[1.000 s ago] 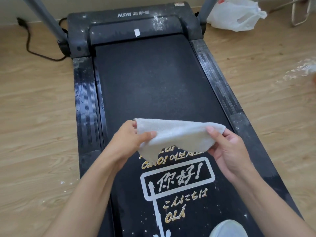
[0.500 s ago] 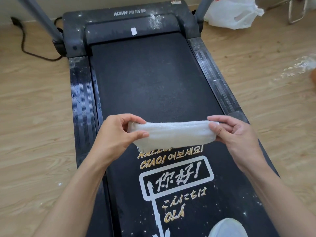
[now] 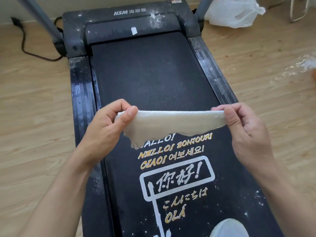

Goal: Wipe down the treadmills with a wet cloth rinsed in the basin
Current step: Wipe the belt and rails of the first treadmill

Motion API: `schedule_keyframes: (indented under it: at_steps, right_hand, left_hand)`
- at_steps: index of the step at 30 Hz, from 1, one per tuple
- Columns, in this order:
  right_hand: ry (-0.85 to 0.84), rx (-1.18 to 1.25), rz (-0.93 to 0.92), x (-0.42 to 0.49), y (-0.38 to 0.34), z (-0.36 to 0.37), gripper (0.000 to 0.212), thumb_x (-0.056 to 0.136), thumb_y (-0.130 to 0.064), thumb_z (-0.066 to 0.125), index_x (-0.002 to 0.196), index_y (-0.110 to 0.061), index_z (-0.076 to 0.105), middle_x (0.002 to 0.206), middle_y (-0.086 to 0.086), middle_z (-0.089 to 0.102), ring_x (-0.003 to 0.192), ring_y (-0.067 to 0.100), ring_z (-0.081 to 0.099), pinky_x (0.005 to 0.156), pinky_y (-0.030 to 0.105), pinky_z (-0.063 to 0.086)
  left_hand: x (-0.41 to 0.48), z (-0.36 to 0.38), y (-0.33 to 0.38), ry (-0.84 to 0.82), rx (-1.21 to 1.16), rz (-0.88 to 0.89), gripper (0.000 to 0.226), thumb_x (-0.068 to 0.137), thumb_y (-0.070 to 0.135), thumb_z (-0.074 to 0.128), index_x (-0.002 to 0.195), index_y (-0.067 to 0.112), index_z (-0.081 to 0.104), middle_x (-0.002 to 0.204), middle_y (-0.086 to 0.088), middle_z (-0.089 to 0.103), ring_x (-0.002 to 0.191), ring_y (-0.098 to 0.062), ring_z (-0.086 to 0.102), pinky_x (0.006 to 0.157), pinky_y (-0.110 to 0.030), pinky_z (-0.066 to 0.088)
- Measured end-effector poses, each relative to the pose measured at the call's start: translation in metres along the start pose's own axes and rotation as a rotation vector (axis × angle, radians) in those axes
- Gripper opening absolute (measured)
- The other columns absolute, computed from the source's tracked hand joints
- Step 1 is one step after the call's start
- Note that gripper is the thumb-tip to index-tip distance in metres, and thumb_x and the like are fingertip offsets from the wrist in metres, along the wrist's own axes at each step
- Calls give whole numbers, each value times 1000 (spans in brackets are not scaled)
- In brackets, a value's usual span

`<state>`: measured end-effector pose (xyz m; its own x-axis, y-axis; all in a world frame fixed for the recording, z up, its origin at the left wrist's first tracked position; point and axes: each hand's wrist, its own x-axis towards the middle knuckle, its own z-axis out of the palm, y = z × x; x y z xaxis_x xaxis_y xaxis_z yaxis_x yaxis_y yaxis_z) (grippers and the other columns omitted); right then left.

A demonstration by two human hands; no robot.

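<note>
A white cloth (image 3: 171, 124) is stretched flat between both hands above the black treadmill belt (image 3: 150, 71). My left hand (image 3: 109, 124) pinches the cloth's left end between thumb and fingers. The right end is pinched by my right hand (image 3: 244, 127). White dust speckles the grey motor cover (image 3: 130, 19) and the side rails (image 3: 82, 93). Printed greetings show on the belt under the cloth. No basin is in view.
A white plastic bag (image 3: 234, 12) lies on the wooden floor at the back right. White powder (image 3: 297, 65) is scattered on the floor at right. A black cable (image 3: 25, 47) runs along the floor at back left. A pale shoe tip (image 3: 229, 228) stands on the belt.
Both hands have pulled apart and risen slightly, drawing the cloth out wider and flatter. The lower edge no longer hangs as far over the printed greetings.
</note>
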<state>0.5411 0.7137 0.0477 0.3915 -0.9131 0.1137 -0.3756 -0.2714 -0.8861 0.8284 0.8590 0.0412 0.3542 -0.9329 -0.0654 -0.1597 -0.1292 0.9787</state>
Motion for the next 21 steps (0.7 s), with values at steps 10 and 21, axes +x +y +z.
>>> schedule_keyframes:
  at_steps: [10,21]
  right_hand:
    - [67,73,223,7,29,42,29,109,-41,54,90,-21,59,76,-2,61,69,11,54,64,34,45]
    - [-335,-105,126,5,-9,67,10,98,-41,71,101,-32,68,90,-9,73,77,13,70,74,38,57]
  left_hand:
    - [7,46,-54,286,-22,-482,54,92,71,58,80,19,61,71,0,61,68,-23,59,63,-53,57]
    - [6,96,-49,108,-253,-597,61,80,85,44,92,31,68,99,1,75,96,-29,72,97,-63,54]
